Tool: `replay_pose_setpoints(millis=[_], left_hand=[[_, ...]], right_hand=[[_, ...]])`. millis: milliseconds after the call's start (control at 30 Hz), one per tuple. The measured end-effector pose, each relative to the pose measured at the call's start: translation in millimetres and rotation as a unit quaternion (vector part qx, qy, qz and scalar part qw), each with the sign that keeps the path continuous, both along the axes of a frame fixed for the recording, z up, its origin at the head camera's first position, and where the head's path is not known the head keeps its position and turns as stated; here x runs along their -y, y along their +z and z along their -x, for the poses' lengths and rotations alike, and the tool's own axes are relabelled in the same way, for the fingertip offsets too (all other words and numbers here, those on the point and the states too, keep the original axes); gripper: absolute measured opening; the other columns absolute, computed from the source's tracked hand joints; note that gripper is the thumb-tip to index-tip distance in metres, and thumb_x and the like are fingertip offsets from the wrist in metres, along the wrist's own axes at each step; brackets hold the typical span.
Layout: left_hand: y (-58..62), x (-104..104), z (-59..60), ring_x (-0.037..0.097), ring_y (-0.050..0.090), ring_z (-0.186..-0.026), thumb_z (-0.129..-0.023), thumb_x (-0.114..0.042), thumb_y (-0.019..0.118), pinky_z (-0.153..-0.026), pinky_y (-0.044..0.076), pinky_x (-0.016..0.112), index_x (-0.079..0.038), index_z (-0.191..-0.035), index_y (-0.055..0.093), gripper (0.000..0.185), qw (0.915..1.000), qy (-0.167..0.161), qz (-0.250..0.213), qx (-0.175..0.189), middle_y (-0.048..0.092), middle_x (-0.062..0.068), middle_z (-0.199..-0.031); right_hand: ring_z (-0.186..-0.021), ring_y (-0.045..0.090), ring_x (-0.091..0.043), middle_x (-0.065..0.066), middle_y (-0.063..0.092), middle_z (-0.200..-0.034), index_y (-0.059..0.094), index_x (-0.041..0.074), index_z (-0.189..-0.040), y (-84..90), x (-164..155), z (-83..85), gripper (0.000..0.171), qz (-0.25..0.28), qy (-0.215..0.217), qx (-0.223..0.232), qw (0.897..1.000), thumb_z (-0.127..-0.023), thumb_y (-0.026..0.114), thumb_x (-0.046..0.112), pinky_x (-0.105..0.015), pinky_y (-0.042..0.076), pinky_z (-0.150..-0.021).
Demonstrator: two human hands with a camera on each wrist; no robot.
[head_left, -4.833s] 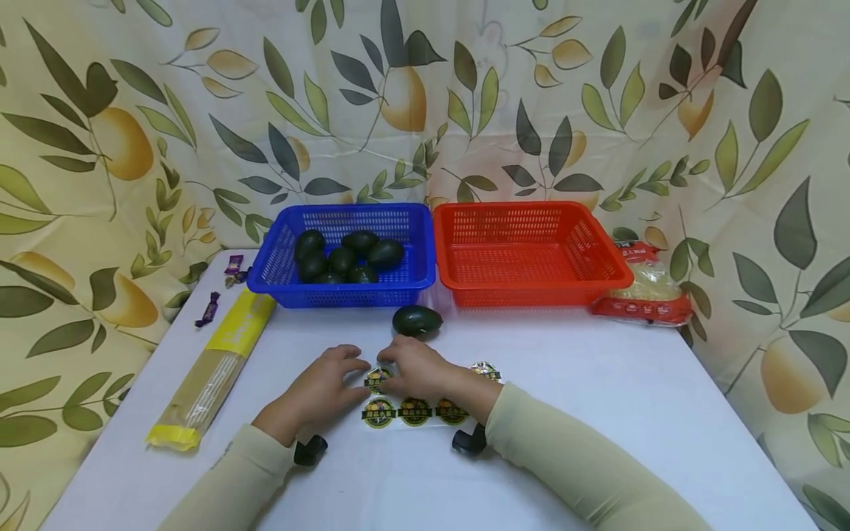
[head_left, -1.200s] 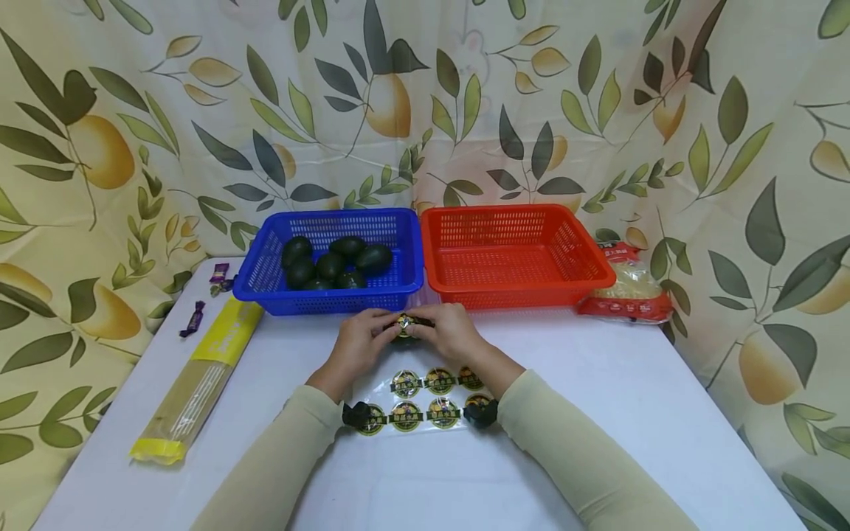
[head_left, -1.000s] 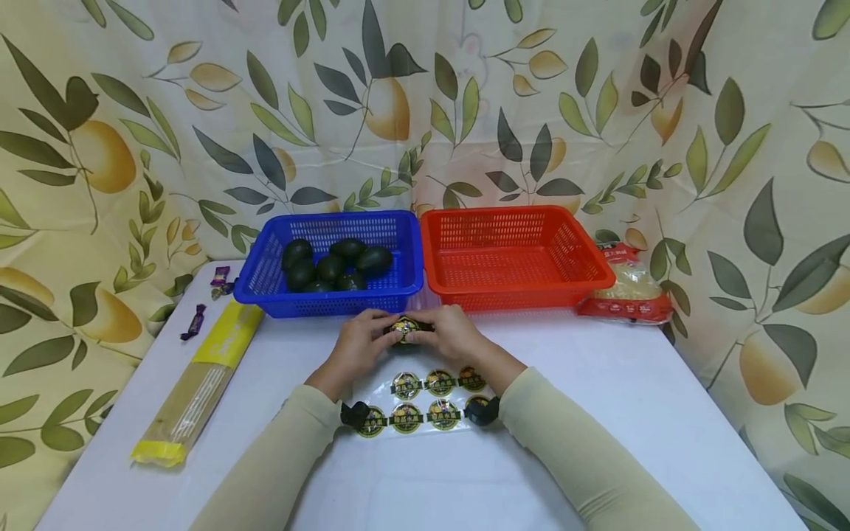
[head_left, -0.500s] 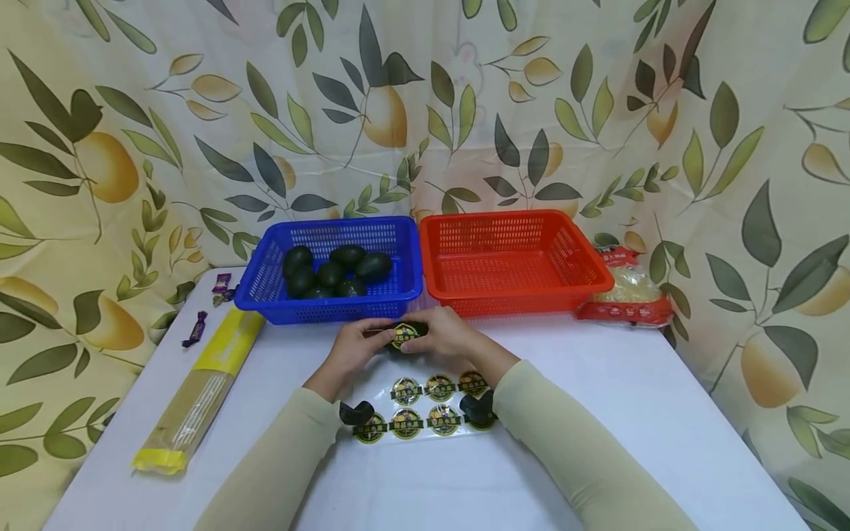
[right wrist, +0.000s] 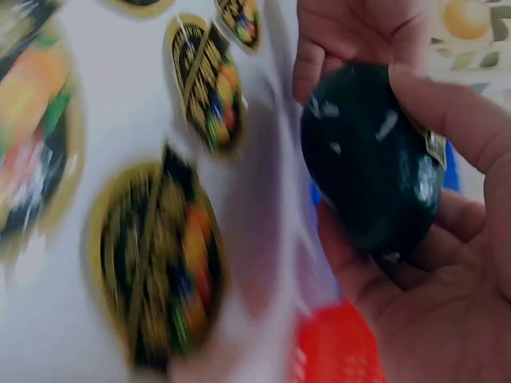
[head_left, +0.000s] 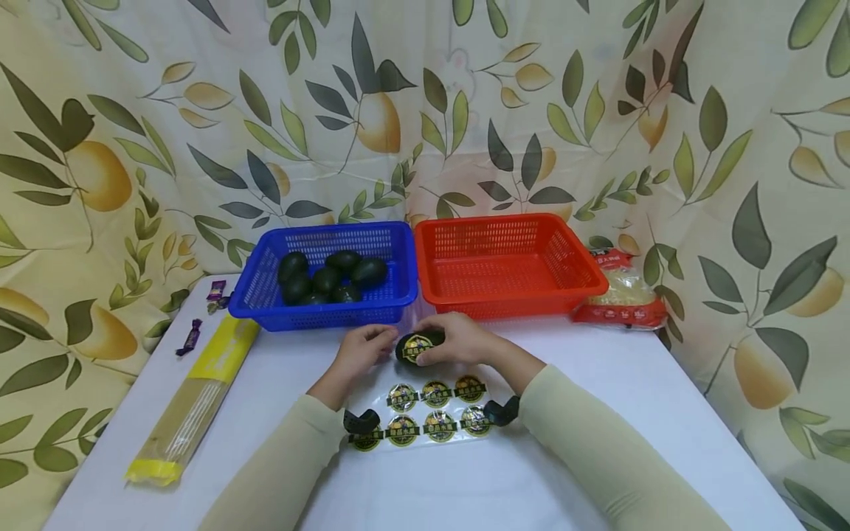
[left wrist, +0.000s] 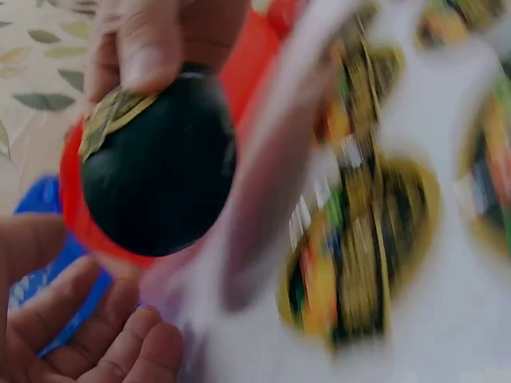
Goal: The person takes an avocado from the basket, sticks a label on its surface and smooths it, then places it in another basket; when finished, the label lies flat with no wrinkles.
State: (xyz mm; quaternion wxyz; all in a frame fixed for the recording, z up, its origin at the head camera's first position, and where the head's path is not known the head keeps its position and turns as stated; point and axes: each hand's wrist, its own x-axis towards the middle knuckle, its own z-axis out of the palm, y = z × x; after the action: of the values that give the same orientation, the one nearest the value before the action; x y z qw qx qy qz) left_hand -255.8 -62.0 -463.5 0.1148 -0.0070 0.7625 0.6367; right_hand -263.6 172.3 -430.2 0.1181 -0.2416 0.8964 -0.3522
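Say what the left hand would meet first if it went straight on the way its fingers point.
Most likely the dark avocado that the right hand grips; the left hand lies just beside it, fingers toward it. The gap's depth is unclear.

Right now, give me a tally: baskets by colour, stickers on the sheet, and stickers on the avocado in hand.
Blue basket: 1
Red basket: 1
Stickers on the sheet: 7, one partly hidden by a wrist camera
Sticker on the held avocado: 1
Total: 10
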Motion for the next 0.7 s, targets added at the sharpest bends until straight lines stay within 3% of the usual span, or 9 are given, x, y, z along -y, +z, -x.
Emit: replay_pose_setpoints(millis=[133,300,500,700], left_hand=[[7.3,-22.6,0.1,0.035,0.067,-0.122,-0.105,-0.023,0.063,-0.101,0.058,0.043,0.003,-0.136,0.062,0.041,0.9951,-0.014,-0.091,0.035,0.069,0.021,-0.131],[15.3,-54.2,2.5,0.036,0.062,-0.130,-0.106,-0.017,0.060,-0.112,0.050,0.047,0.002,-0.141,0.057,0.041,0.9763,-0.018,-0.202,0.077,0.067,0.020,-0.135],[21.6,-83.1,8.9,0.040,0.052,-0.140,-0.107,-0.024,0.059,-0.118,0.044,0.047,0.004,-0.142,0.052,0.045,0.9572,-0.022,-0.274,0.091,0.058,0.025,-0.145],[24.8,-98.4,14.5,0.033,0.067,-0.120,-0.107,-0.025,0.061,-0.111,0.051,0.045,0.001,-0.118,0.059,0.028,0.9548,0.016,-0.283,0.091,0.064,0.026,-0.136]], right_hand=[[-0.115,0.061,-0.021,0.003,0.071,-0.124,0.068,0.022,-0.131,25.8,-32.9,-12.2,0.054,0.003,0.010,0.037,0.999,-0.083,0.087,0.038,-0.040,0.054,-0.099],[-0.117,0.062,-0.026,0.001,0.070,-0.127,0.067,0.025,-0.131,68.4,-66.6,-5.7,0.054,0.026,-0.009,0.055,0.998,-0.082,0.088,0.033,-0.041,0.056,-0.098],[-0.119,0.061,-0.029,-0.006,0.069,-0.131,0.066,0.019,-0.133,100.9,-86.5,35.2,0.055,0.033,-0.064,0.054,0.996,-0.084,0.087,0.030,-0.043,0.055,-0.101],[-0.118,0.061,-0.029,-0.010,0.067,-0.132,0.063,0.013,-0.137,99.7,-92.3,89.2,0.054,0.021,-0.109,0.067,0.992,-0.089,0.083,0.030,-0.042,0.053,-0.103]])
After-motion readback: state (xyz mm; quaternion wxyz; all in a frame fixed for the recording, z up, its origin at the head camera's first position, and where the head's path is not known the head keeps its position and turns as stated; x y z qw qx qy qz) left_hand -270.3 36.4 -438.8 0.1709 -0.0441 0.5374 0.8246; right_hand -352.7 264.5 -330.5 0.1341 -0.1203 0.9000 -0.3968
